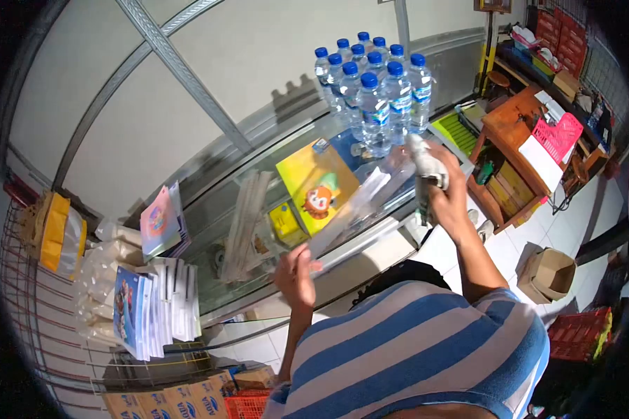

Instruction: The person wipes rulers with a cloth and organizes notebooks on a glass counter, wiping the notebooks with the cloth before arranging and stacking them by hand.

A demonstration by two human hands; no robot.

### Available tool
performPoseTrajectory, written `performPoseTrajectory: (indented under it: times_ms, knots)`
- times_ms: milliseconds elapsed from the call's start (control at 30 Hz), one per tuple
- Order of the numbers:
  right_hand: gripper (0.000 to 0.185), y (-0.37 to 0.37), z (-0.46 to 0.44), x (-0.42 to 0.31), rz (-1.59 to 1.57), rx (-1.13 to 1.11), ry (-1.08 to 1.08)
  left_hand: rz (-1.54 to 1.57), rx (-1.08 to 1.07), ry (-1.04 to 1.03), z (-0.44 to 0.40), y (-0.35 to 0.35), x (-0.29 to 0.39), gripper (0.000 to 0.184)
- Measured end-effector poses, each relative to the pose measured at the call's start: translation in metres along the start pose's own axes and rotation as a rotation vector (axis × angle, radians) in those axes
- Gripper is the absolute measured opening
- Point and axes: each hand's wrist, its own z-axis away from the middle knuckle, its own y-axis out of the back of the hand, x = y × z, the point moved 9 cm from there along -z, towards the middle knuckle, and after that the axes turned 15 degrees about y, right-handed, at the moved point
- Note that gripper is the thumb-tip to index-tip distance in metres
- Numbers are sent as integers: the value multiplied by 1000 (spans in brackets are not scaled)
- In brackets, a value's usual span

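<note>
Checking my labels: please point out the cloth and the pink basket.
Cloth (426, 160): head view, on its crumpled pale folds.
Pink basket (558, 137): head view, on its perforated side.

Upper garment of the wearer, seen from above: a knit-looking shirt (412, 335) patterned in broad alternating bands of medium blue and pale, off-white cloth, the bands running across the torso and curving with it. A narrow blue neckband (433, 400) borders the rounded neck opening. The right sleeve (497, 307) is short, repeats the blue and pale colouring, and ends above the elbow. Dark cloth (402, 274) shows beyond the hem. Left hand (297, 276) and right hand (449, 183): both bare, as are the forearms.
</note>
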Motion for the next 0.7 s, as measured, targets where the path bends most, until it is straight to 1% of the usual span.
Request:
performPoseTrajectory:
  times_ms: [67,100,167,233,267,333,367,400,433,500,533,667,700]
  knots:
    - [55,22,1,9,-2,12,-13,187,-133,175,-15,-51,-8,18]
    - [56,33,3,13,-12,33,-32,203,-129,177,-22,-70,-7,18]
    - [57,54,7,21,-33,73,-67,291,-272,222,-36,-118,-11,22]
    - [60,64,14,29,-8,52,-66,291,-335,194,-47,-156,-9,21]
    - [63,68,19,35,14,43,-76,305,-327,190,-50,-165,-5,21]
    - [68,74,26,44,51,24,-93,32,-345,206,-52,-185,-5,20]
    - [65,79,28,48,72,36,-122,42,-329,204,-54,-188,-4,20]
    - [61,81,30,51,86,44,-151,-145,-252,48,-53,-187,6,21]
    - [61,81,29,50,65,27,-137,-337,-165,-99,-51,-185,15,21]
    - [63,78,29,60,62,-8,-222,-744,21,-369,-42,-177,28,21]
    - [63,71,28,60,34,-32,-211,-755,53,-347,-44,-165,26,21]
    - [61,46,24,60,-16,-132,-177,-674,64,-283,-48,-104,22,22]
    - [61,39,22,59,-30,-144,-171,-798,208,-231,-52,-76,17,21]
